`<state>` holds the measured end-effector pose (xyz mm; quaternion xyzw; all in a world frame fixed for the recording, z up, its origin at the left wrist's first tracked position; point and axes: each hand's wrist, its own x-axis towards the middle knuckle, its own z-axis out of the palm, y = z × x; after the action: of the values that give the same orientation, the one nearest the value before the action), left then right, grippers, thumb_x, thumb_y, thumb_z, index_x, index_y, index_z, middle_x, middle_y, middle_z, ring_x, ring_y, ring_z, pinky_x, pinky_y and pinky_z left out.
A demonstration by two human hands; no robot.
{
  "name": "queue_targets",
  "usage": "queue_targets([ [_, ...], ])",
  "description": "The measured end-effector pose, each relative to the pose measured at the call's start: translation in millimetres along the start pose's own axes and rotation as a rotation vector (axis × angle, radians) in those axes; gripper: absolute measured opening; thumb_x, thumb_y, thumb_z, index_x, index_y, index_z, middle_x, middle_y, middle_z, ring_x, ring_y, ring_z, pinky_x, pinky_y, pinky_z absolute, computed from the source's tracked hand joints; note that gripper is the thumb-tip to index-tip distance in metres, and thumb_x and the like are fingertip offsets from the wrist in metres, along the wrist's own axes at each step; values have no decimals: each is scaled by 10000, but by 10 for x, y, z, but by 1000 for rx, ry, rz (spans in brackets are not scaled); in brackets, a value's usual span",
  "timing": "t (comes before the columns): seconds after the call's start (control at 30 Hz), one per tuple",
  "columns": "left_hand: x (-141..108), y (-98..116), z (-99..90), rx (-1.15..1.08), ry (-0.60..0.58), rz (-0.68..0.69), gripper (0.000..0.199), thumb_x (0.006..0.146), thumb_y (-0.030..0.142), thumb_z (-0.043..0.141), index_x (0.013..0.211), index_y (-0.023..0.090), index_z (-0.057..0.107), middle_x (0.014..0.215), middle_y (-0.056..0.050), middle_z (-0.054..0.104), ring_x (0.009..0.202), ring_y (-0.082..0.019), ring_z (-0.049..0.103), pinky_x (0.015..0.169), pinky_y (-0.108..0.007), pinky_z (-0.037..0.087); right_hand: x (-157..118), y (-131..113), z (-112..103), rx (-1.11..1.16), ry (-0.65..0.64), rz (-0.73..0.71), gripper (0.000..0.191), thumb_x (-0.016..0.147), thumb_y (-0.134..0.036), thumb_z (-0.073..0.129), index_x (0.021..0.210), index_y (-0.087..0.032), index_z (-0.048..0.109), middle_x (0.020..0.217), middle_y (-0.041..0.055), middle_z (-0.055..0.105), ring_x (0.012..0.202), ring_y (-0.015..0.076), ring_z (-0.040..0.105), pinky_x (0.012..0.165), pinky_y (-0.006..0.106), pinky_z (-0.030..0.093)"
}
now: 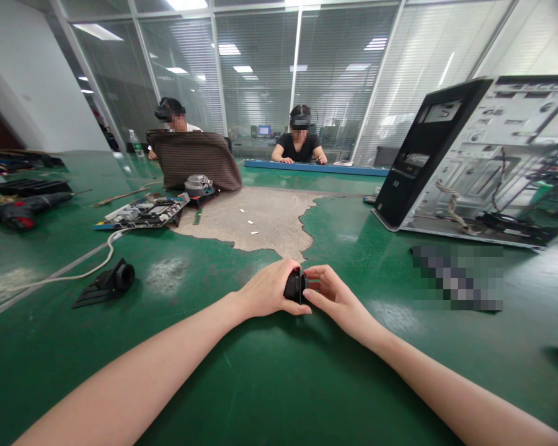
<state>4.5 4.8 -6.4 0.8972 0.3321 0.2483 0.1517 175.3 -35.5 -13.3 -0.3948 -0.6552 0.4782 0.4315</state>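
Observation:
Both hands meet over the green table (270, 384) at the middle of the head view, around a small black part (296, 286). My left hand (272, 289) wraps round its left side, with the thumb below. At its right side, my right hand (332, 294) touches the part with thumb and fingers curled in a pinch. The fingers hide much of the part's shape. To the left, a black plastic piece with a round opening (109, 282) lies on the table.
A circuit board (144, 210), a power drill (25, 207) and a white cable (97, 266) are on the left. An open computer case (474, 167) stands at the right, near a pixelated dark strip (456, 279). Two people sit across the table behind a brown cloth-like cover (195, 158) and blue bar (314, 168).

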Motion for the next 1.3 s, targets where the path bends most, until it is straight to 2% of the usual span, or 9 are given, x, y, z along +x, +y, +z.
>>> queue_targets([
  [0.1,-3,2,-7,0,-6,-8,587,577,545,629,988,183,418,899,-49,522,775,-210,523,651,-311,412,-3,5,0,-6,-30,10,229,772,-278,536,968,-216,436,965,33,520,899,158,542,793,336,458],
  [0.3,-7,2,-12,0,-6,-5,593,582,542,626,999,177,415,906,-52,519,782,-210,523,657,-307,413,-34,-31,17,58,-70,-32,237,743,-187,572,905,-231,404,903,-7,535,926,138,547,849,322,426],
  [0.47,-2,-4,-5,15,1,10,605,589,567,609,1001,175,404,916,-57,518,790,-213,522,656,-307,416,-28,-36,13,58,-49,-11,139,790,-252,517,886,-226,420,893,-4,540,886,133,559,806,309,447],
  [0.73,-2,2,-6,13,-6,3,598,587,558,616,998,178,405,907,-55,522,794,-219,528,664,-317,420,-3,-1,7,8,-31,0,253,782,-270,522,1006,-221,414,955,34,528,904,152,545,822,340,454],
  [0.97,-3,3,-6,-6,-7,-15,587,578,529,635,1000,185,416,904,-50,522,787,-216,528,664,-318,417,-33,-15,8,72,-72,-57,233,741,-222,573,895,-243,400,898,-5,540,939,148,556,881,362,426],
  [1.17,-2,3,-4,-5,-5,5,597,584,555,618,998,179,408,907,-52,519,784,-213,523,662,-316,415,-23,-23,15,38,-35,-26,145,786,-271,518,878,-236,412,886,-2,529,904,142,562,799,316,459],
  [1.3,-1,8,-7,6,-2,-5,592,583,550,622,993,180,411,904,-52,518,783,-213,522,663,-317,415,-12,-16,10,10,-10,1,219,765,-286,543,933,-234,411,932,13,521,890,146,556,799,328,463],
])
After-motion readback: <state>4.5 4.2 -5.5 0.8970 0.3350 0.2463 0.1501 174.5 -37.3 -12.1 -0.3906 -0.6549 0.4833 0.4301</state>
